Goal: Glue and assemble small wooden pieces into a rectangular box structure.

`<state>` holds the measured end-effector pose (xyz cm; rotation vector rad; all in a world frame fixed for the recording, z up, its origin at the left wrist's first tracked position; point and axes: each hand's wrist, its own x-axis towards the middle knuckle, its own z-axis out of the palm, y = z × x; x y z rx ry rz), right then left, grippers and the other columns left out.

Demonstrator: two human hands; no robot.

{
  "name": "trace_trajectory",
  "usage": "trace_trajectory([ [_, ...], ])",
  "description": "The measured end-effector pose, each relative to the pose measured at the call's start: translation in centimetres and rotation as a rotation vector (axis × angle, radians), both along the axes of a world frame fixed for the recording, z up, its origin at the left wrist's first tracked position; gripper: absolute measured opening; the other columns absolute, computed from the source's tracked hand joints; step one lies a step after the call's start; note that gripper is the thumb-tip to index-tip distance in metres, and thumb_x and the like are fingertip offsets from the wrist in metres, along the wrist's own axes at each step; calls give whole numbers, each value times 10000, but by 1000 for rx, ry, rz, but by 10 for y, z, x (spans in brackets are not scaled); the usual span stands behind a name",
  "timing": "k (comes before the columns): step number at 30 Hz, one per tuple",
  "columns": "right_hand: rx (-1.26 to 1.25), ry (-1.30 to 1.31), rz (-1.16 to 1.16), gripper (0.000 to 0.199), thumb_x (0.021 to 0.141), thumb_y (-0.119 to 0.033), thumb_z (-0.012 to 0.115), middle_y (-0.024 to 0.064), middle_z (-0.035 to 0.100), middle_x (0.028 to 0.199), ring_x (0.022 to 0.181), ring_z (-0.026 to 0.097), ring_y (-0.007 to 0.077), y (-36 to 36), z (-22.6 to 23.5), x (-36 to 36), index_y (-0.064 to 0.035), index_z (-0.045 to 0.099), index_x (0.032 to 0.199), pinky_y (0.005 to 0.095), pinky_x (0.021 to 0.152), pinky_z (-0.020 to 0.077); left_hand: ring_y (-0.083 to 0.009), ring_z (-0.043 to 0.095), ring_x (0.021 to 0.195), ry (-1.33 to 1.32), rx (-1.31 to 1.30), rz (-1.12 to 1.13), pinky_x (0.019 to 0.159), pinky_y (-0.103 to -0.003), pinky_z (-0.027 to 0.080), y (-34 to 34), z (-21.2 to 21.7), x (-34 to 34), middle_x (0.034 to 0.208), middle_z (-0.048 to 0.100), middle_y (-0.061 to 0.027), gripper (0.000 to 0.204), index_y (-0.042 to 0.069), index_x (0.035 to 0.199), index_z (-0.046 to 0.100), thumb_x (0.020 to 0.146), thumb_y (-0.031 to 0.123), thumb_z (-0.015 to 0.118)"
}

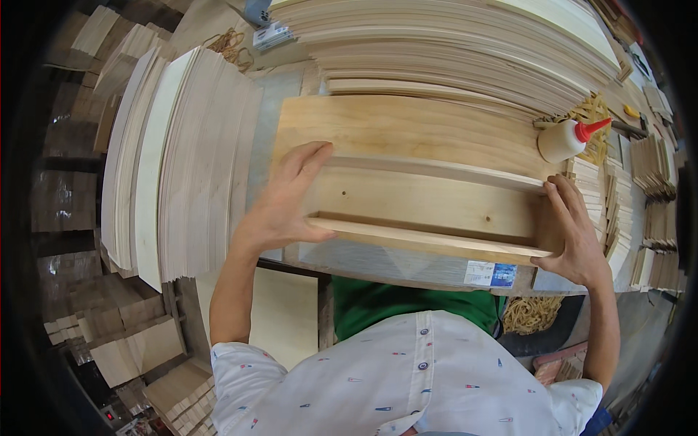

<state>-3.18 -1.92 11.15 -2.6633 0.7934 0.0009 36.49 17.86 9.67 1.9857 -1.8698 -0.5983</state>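
Observation:
A long, shallow wooden box [414,200] with thin side walls is in front of me at the bench's near edge. My left hand [287,196] spans its left end, fingers at the far wall and thumb at the near wall. At the right end my right hand [578,236] grips it the same way, fingertips on the far corner and thumb on the near one. Behind the box lies a wide, flat wooden board [392,127]. A white glue bottle with a red nozzle [563,142] is by that board's right end.
Tall stacks of thin boards stand on the left [193,167] and at the back [458,54]. Small wood strips [618,211] are piled on the right, near tangled rubber bands [595,116]. A label [491,274] sits at the bench's front edge.

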Motion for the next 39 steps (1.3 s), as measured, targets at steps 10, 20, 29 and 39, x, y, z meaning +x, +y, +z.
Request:
trace_trajectory([
  [10, 206, -161, -9, 1251, 536, -631, 789, 215, 275, 1496, 1412, 234, 365, -9, -8, -11, -28, 238, 1484, 446, 1146, 229, -296, 187, 1441, 485, -202, 270, 1163, -389, 193, 23, -21, -2, 1552, 208, -155, 930, 37, 1495, 209, 808, 431, 697],
  [20, 169, -351, -227, 691, 975, -433, 437, 222, 313, 1453, 1373, 276, 353, 2, -36, 5, 3, 241, 1474, 424, 1136, 192, -246, 270, 1406, 887, -224, 653, 1142, -326, 196, 22, -50, -33, 1512, 308, -166, 739, -15, 1481, 238, 1000, 544, 297],
  [29, 249, -83, -13, 538, 932, -349, 567, 216, 559, 1191, 1156, 504, 367, -29, 7, 37, 23, 488, 1313, 419, 1006, 376, -202, 441, 1269, 1422, -860, 1030, 1084, -355, 322, 61, -65, -37, 1342, 499, -131, 669, -16, 1363, 424, 1006, 536, 294],
  [39, 257, 19, 272, 249, 852, 1, 571, 162, 577, 724, 659, 559, 216, -9, 25, 75, 10, 625, 1095, 318, 628, 445, -177, 598, 1042, 1149, -157, 654, 914, -335, 485, 148, -58, -191, 1121, 634, -99, 374, -5, 1165, 578, 889, 227, 677],
])
